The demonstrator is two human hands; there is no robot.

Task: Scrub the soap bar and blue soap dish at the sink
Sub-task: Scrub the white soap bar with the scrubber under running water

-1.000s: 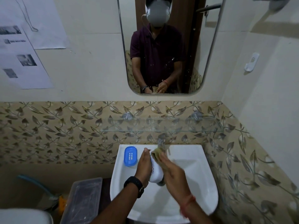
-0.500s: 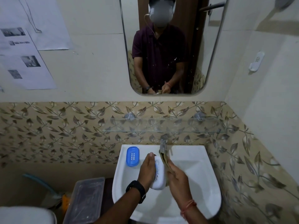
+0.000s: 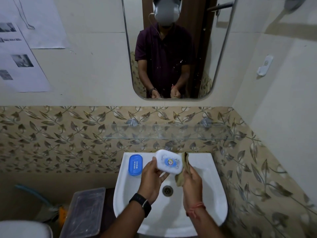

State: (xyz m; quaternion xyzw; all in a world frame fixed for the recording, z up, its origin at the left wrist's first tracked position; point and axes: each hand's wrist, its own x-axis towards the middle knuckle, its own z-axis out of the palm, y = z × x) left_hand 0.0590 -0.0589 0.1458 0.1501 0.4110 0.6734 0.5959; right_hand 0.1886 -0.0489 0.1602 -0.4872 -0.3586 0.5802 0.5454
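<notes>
The left hand (image 3: 153,177) gripped the white oval soap bar (image 3: 169,161) above the white ceramic sink (image 3: 214,194). The right hand (image 3: 192,182) clutched a crumpled tan cloth (image 3: 184,169) touching it. The blue perforated plastic soap dish (image 3: 135,164) lay on the sink's left rear corner.

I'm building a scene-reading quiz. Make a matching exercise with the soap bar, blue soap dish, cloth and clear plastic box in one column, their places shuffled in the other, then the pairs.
Things
1. soap bar
2. blue soap dish
3. cloth
4. clear plastic box

Places
A. on the back left corner of the sink
B. held in the right hand
C. beside the sink, to its left
D. held in the left hand, above the basin

Pairs: 1-D, 2-A, 3-B, 4-C
</notes>
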